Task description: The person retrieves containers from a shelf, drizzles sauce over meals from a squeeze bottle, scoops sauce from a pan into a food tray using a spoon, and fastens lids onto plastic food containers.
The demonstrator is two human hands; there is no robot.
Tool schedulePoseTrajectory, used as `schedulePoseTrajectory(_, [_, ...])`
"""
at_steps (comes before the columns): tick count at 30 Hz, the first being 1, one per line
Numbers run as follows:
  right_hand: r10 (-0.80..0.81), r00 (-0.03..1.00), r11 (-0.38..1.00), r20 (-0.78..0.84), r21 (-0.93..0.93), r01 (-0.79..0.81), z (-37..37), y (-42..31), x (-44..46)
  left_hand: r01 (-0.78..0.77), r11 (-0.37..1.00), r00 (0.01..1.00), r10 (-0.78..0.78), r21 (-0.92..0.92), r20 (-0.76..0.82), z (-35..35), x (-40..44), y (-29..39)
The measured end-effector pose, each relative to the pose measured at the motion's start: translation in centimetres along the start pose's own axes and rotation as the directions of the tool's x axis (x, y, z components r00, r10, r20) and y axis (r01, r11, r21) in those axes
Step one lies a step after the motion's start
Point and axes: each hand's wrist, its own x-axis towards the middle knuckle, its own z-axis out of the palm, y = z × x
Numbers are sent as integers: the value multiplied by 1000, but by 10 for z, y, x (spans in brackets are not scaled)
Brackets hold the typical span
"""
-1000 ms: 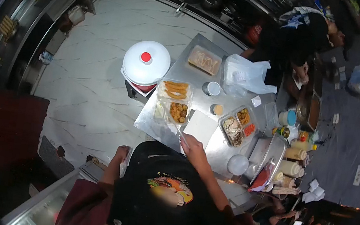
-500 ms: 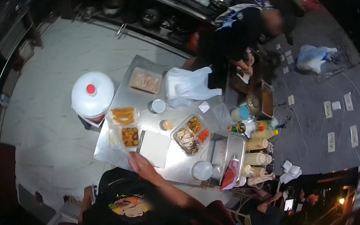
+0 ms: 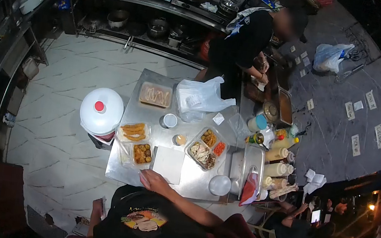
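My right hand [image 3: 155,182] reaches across the near edge of the metal table, fingers pinched at the corner of a clear plastic lid [image 3: 123,152]. Beside it is an open takeaway container [image 3: 142,153] with fried strips and a saucy potato dish. A white square board or sheet [image 3: 168,164] lies just right of my fingers. Further right, a compartment container [image 3: 204,148] holds potatoes, diced orange-red food and sauced meat. My left hand [image 3: 99,207] hangs low by my side, near something pale and clear; its fingers are unclear.
On the metal table [image 3: 157,75] are a drizzled food tray [image 3: 156,95], a plastic bag [image 3: 203,95], a can [image 3: 169,121] and a small sauce cup [image 3: 179,140]. Squeeze bottles [image 3: 277,154] line the right. A white drum [image 3: 101,111] stands left. A co-worker [image 3: 245,41] works at the counter.
The whole view has shifted slightly right and down and become sharper. My right hand stays at the lid's corner, now less blurred. The co-worker's hands remain over the counter.
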Motion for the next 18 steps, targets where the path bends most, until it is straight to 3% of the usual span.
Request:
schedulePoseTrajectory(1, [-29,996,999,-79,20,31,2,1,1,279,923,960,-276,-265,49,1,2,8])
schedulePoseTrajectory(2, [-50,987,997,-155,42,57,3,-1,0,283,919,959,-277,-275,61,0,3,8])
schedulePoseTrajectory(5, [76,997,994,-17,78,-75,-5,-5,-1,295,907,955,-281,-300,90,-2,6,14])
schedulePoseTrajectory(8, [8,997,997,-73,74,-3,-11,-8,5,306,892,951,-299,-334,74,0,10,16])
schedulePoseTrajectory(11, [138,988,986,64,84,-143,-10,-9,0,311,867,947,-315,-389,55,2,12,15])
schedulePoseTrajectory(14, [-29,999,998,-43,61,32,-14,-5,7,305,836,945,-327,-456,31,7,11,16])
schedulePoseTrajectory(17, [181,956,983,229,-5,-185,-9,-3,2,309,791,940,-339,-528,42,11,7,16])
schedulePoseTrajectory(18, [47,994,999,100,-14,-45,-9,0,4,315,774,938,-343,-550,55,11,6,17])
